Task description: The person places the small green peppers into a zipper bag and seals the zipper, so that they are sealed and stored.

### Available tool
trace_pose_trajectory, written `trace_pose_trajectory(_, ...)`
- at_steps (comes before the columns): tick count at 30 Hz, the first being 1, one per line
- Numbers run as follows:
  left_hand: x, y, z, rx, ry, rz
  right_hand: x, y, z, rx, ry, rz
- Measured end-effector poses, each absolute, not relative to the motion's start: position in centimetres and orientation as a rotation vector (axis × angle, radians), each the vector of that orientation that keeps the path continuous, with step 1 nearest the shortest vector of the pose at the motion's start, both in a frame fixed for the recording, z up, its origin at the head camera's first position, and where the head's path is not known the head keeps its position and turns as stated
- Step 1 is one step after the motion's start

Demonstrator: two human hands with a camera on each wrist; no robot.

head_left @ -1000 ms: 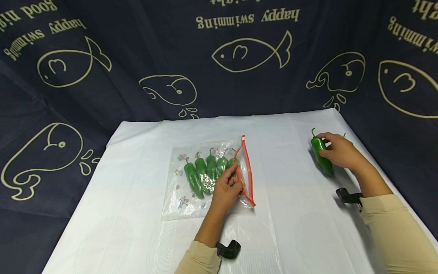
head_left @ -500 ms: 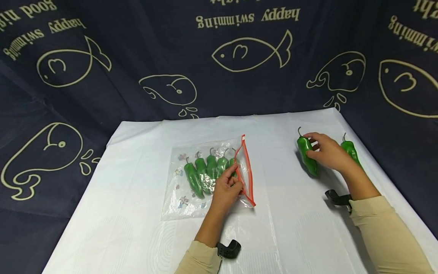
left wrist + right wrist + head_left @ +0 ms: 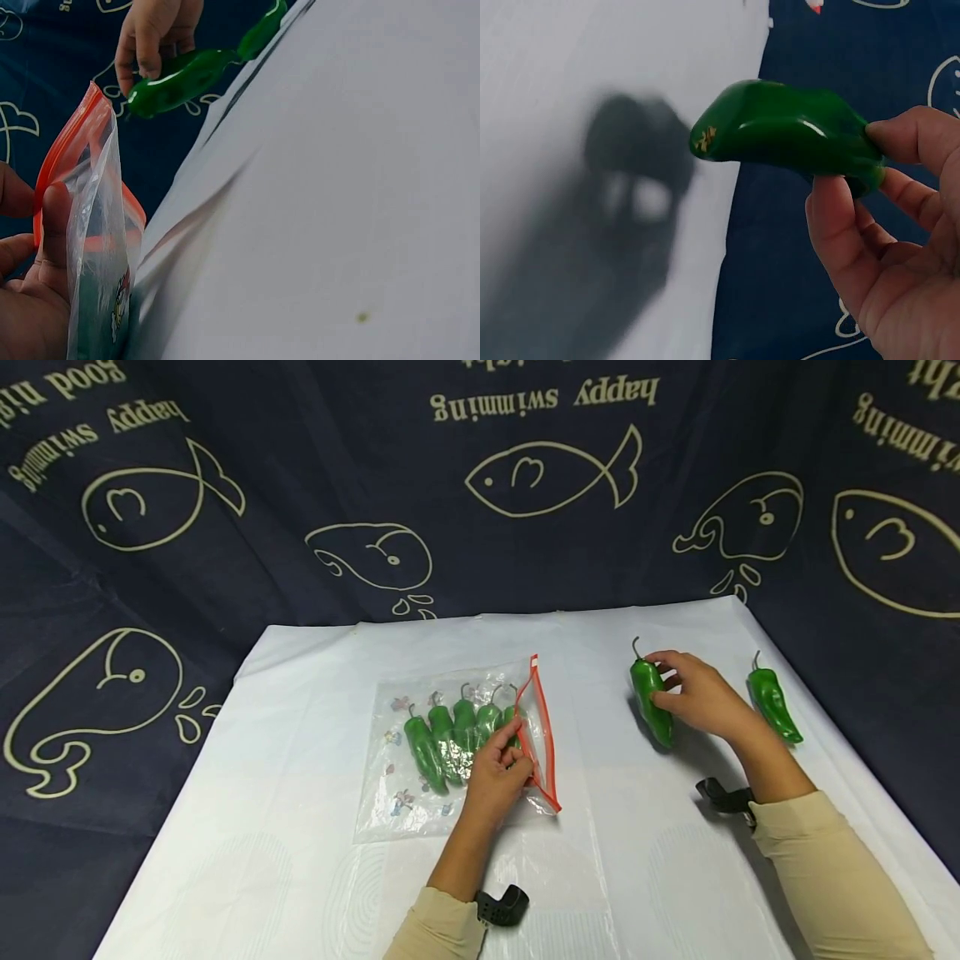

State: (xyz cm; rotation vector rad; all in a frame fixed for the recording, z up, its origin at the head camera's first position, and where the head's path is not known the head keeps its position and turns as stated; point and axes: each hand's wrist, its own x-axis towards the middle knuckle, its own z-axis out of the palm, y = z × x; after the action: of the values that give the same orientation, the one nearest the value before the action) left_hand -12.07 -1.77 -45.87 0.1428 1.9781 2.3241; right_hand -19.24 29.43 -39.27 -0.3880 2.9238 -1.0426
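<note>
A clear zip bag (image 3: 382,760) with a red zip edge lies mid-table, several green peppers (image 3: 424,752) side by side inside it. At its mouth my left hand (image 3: 497,777) pinches the near side of the red edge, and the left wrist view shows the mouth (image 3: 94,142) parted, a finger inside the plastic. My right hand (image 3: 697,693) grips a green pepper (image 3: 651,702) between thumb and fingers, stem pointing away, to the right of the bag. In the right wrist view that pepper (image 3: 780,127) is held over the table, its shadow on the cloth.
Another green pepper (image 3: 774,703) lies near the table's right edge. A white cloth (image 3: 300,893) covers the table, and a dark blue curtain (image 3: 360,443) with fish drawings hangs behind and at both sides.
My right hand has moved left toward the bag with the pepper, uncovering the other pepper at the right edge. The left hand and the bag have stayed in place.
</note>
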Motion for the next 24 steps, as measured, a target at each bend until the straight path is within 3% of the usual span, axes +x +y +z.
trace_pose_trajectory(24,-12.1,-1.8,-46.0,0.136,1.981,2.313,-19.2,23.2,-40.2,-0.395,2.817,-1.319)
